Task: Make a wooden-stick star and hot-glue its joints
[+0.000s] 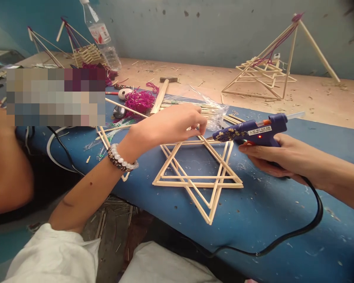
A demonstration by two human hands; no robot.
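Note:
A six-pointed star (199, 184) made of thin wooden sticks lies on the blue tabletop, its sticks doubled along the sides. My left hand (171, 124), a beaded bracelet at its wrist, reaches over the star's far side and pinches the sticks at the far point. In my right hand (286, 157) is a blue hot glue gun (253, 129), its small red light on. The gun's nozzle points left and sits close to the pinched sticks; whether it touches them I cannot tell. My left fingers partly hide that joint.
The glue gun's black cord (283, 237) loops across the front edge. Behind lie a hammer (162, 94), purple yarn (140, 102), a plastic bag (218, 114) and loose sticks. A stick pyramid (262, 74) and plastic bottle (102, 39) stand farther back. Another person's arm (7, 165) is left.

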